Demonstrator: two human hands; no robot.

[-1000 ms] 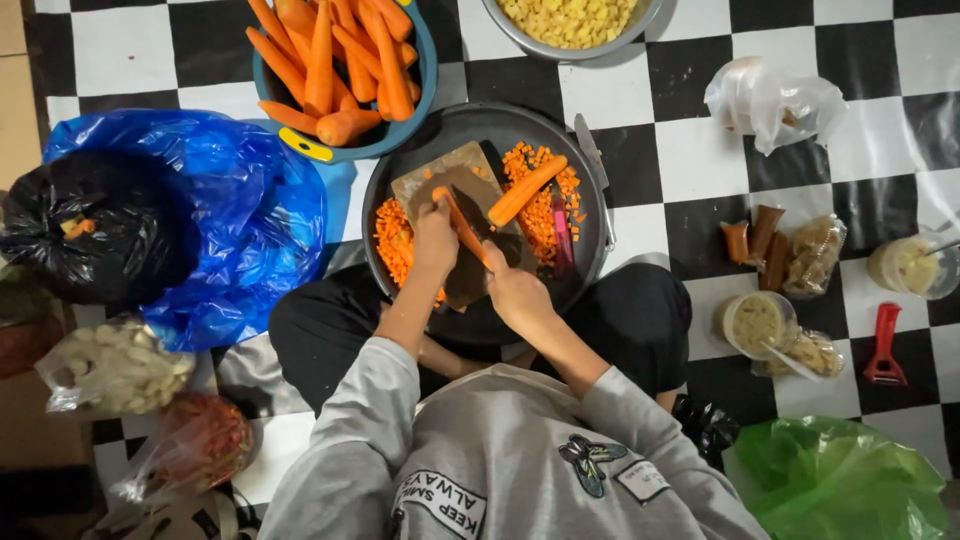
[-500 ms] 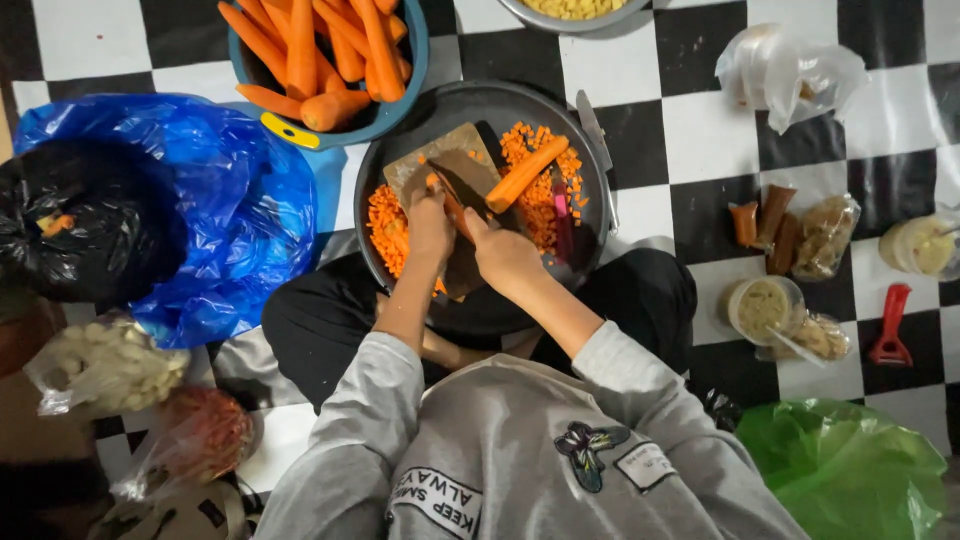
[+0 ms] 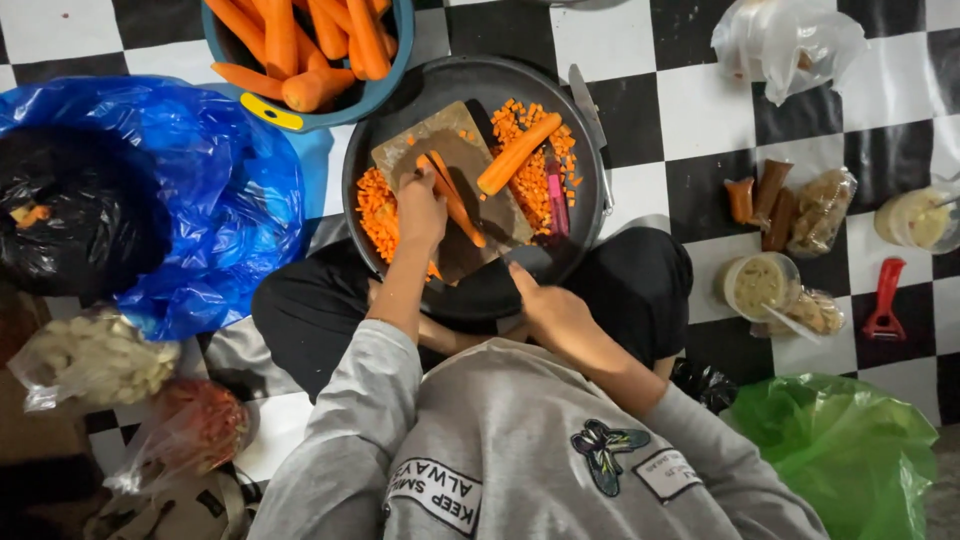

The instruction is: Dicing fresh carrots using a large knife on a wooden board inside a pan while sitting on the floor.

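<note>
A round dark tray rests on my lap and holds a wooden cutting board. Long carrot sticks lie on the board, and my left hand presses down on their near end. A whole peeled carrot lies across the board's right edge. Diced carrot is heaped to the left of the board and on its right side. My right hand is drawn back to the tray's near rim, blurred, fingers curled; I cannot make out what is in it.
A blue basin of peeled carrots stands beyond the tray. A knife and a pink-handled tool lie on the tray's right side. Blue bag and black bag left; green bag, food packets and red peeler right.
My right hand has pulled back from the cutting board to the tray's near rim. My left hand stays on the carrot sticks. The view has shifted slightly toward the tray.
</note>
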